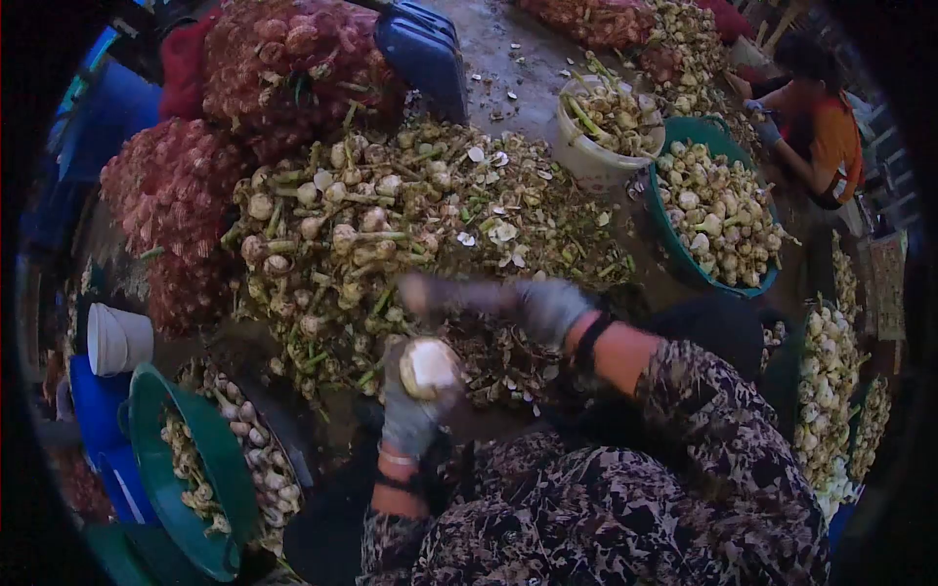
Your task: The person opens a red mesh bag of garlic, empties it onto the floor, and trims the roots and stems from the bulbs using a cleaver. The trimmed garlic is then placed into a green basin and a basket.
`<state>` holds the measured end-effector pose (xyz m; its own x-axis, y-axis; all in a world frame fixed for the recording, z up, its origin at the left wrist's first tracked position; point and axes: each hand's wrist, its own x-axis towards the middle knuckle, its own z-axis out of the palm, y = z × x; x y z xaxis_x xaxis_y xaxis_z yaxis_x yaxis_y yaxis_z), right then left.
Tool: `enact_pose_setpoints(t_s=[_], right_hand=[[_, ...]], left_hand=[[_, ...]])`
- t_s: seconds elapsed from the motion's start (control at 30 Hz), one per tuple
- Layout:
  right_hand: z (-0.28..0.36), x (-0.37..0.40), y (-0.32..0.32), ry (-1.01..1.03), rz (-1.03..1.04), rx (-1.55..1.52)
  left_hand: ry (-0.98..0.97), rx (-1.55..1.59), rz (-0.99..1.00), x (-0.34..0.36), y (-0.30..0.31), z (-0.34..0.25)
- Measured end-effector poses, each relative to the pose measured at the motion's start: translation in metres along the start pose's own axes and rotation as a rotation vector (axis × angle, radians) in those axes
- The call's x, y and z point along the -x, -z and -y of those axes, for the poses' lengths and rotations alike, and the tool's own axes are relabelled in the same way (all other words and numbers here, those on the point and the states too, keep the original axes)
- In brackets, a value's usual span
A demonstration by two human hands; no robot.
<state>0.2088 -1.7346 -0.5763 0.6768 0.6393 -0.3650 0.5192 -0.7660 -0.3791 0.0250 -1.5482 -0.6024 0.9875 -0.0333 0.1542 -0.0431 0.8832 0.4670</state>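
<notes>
My left hand [412,415], in a grey glove, is closed around a garlic bulb [431,368] whose pale, bare face points up. Just above it, my gloved right hand [553,307] is partly smeared by motion. A long blurred thing [454,295] with a rounder pinkish end reaches left from that hand; its kind cannot be made out. Beneath and beyond both hands spreads a heap of garlic [352,234] with stalks. Loose skins and trimmings [528,234] cover its right side.
Red mesh sacks of garlic [283,59] stand at the upper left, beside a blue plastic object [422,49]. A white bucket [596,166] and a green basin [674,230] hold garlic on the right. Another person [821,127] sits beyond. A tilted green tub [161,430] stands lower left.
</notes>
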Motion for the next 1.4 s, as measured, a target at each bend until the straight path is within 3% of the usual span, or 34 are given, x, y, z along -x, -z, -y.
enact_pose_setpoints(t_s=[0.03,0.07,0.13,0.2,0.27,0.3,0.33,0.4,0.43,0.47,0.53,0.6,0.67,0.77,0.83,0.9,0.97,1.03,1.1,1.23,1.37,1.4], right_hand=[[-0.038,-0.016,-0.005,-0.037,-0.032,-0.010],[-0.064,-0.030,-0.013,-0.067,-0.062,-0.028],[-0.035,-0.032,-0.007,-0.109,0.068,-0.079],[-0.032,-0.039,-0.048,0.603,-0.384,-0.227],[0.039,0.014,0.007,-0.072,0.310,-1.218],[0.041,0.016,0.003,-0.072,0.308,-1.222],[0.044,0.014,0.001,0.014,0.319,-1.235],[0.050,0.011,0.001,0.111,0.331,-1.245],[0.053,0.010,0.000,0.223,0.248,-1.230],[0.055,0.011,-0.001,0.330,0.167,-1.215],[0.056,0.014,-0.012,0.377,0.105,-1.117],[0.056,0.013,-0.017,0.461,-0.042,-0.910],[0.054,0.020,-0.007,0.423,0.009,-0.790],[0.059,0.024,0.001,0.422,0.030,-0.602],[0.063,0.028,0.003,0.446,0.004,-0.539],[0.065,0.032,0.010,0.501,0.116,-0.448],[0.062,0.033,0.008,0.468,0.121,-0.406],[0.060,0.034,0.009,0.446,0.131,-0.361],[0.054,0.037,0.013,0.448,0.006,-0.327],[0.052,0.034,0.014,0.301,0.135,-0.323],[0.029,0.018,-0.024,0.344,0.112,-0.427],[0.022,0.011,-0.029,0.270,0.131,-0.366]], left_hand=[[0.006,-0.002,0.003,-0.003,-0.006,-0.001],[0.053,-0.210,-0.164,-0.002,-0.016,-0.005],[0.098,-0.595,-0.516,-0.001,-0.029,-0.003],[0.045,-0.678,-0.466,-0.011,0.001,-0.003],[-0.101,-1.499,-0.367,-0.023,-0.012,-0.001],[-0.242,-1.850,-0.261,-0.029,-0.016,-0.003],[-0.247,-1.858,-0.266,-0.026,-0.015,-0.002],[-0.412,-1.334,-0.503,-0.024,-0.021,0.001],[-0.243,-0.839,-0.631,-0.024,-0.023,0.002],[-0.248,-0.842,-0.640,-0.023,-0.021,-0.001],[0.023,0.002,-0.701,-0.016,-0.013,-0.006],[0.088,0.028,-0.600,-0.012,-0.015,-0.014],[0.062,-0.383,-0.449,-0.007,-0.001,-0.020],[0.205,-0.261,-0.411,0.001,0.001,-0.034],[0.204,-0.219,-0.471,0.018,0.036,-0.018],[0.209,-0.170,-0.527,0.028,0.070,0.002],[0.384,-0.074,-0.551,0.031,0.088,0.015],[0.313,-0.039,-0.637,0.024,0.054,0.015],[0.234,-0.007,-0.731,0.018,0.022,0.001],[0.144,-0.171,-0.601,0.019,0.023,-0.017],[0.045,-0.449,-0.554,0.024,0.026,-0.025],[0.043,-0.455,-0.560,0.024,0.014,-0.033]])
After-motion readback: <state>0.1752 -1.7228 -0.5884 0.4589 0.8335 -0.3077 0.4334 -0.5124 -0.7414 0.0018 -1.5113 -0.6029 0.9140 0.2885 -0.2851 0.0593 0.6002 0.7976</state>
